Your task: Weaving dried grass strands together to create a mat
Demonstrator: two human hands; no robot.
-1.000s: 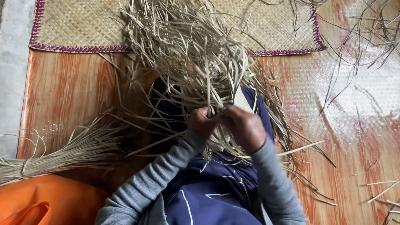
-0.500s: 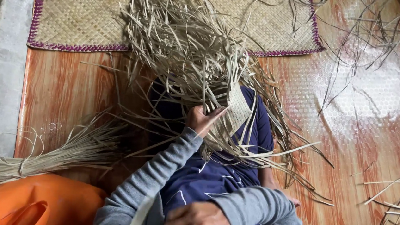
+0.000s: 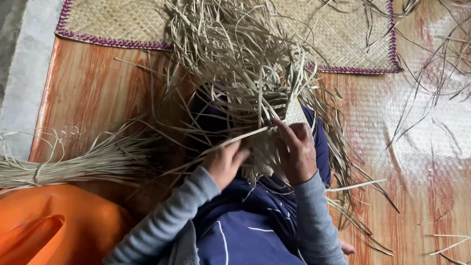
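Over wood-patterned flooring (image 3: 102,98), your left hand (image 3: 224,163) and right hand (image 3: 299,152) each pinch flat straw strips (image 3: 246,136) of the half-woven piece (image 3: 265,152) between them on your lap: weaving underway, next strip needs tucking tight

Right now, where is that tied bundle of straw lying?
In the head view the tied bundle of straw lies on the floor at the left, just above the orange plastic container and to the left of the person's left hand.
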